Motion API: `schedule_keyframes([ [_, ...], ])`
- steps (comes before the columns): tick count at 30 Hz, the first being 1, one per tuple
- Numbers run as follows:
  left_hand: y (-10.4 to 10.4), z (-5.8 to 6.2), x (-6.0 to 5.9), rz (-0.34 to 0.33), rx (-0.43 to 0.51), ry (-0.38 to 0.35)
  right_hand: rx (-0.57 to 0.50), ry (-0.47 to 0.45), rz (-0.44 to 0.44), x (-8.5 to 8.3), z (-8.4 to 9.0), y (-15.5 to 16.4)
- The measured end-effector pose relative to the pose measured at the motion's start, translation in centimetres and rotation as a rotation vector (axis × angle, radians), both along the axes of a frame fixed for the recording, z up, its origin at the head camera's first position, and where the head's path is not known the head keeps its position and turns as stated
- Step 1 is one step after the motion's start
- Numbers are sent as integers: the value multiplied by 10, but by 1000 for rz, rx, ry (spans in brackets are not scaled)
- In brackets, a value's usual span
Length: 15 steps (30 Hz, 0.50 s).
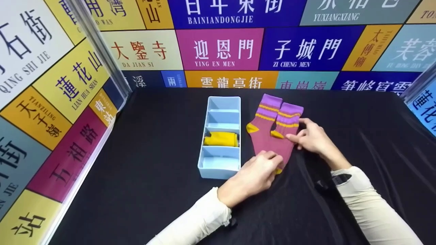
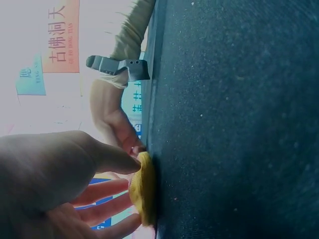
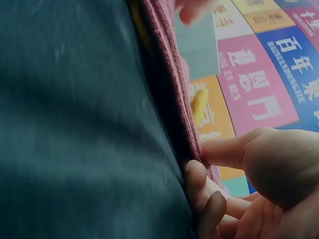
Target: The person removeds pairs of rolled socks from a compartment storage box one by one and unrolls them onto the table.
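A pair of pink socks [image 1: 265, 137] with purple cuffs, yellow stripes, heels and toes lies overlapped on the black cloth, cuffs pointing away from me. My right hand [image 1: 311, 137] pinches the right edge of the upper sock below its cuff, thumb above and fingers curled under the layers [image 3: 172, 64] in the right wrist view. At the toe end rests my left hand [image 1: 255, 173]. Its thumb and fairly straight fingers touch the yellow toe [image 2: 143, 189], which the hand partly hides in the head view.
Left of the socks stands a light blue divided box [image 1: 219, 173]. A rolled yellow bundle [image 1: 221, 139] fills its third compartment from the back. Printed panels [image 1: 221, 49] wall the black-covered table [image 1: 146, 153] at the back and sides.
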State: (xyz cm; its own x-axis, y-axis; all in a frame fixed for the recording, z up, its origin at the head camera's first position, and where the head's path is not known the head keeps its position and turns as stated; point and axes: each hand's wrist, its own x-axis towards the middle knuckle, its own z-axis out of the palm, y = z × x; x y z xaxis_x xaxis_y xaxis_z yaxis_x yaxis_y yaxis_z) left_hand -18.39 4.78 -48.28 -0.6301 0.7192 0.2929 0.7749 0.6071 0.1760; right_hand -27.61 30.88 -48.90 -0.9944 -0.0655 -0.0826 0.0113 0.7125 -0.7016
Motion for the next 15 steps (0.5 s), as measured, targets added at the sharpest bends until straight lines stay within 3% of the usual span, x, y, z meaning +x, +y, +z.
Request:
schedule_keyframes([
  [4,0,1,1,-3,13,-34,-12,31,-42,0,-1,14],
  [8,1,0,1,-46,37,-79,-95,44,-42,4,-3,17],
  [15,5,0,1,-122,44,-81,-214,-35,115,16,0,2],
])
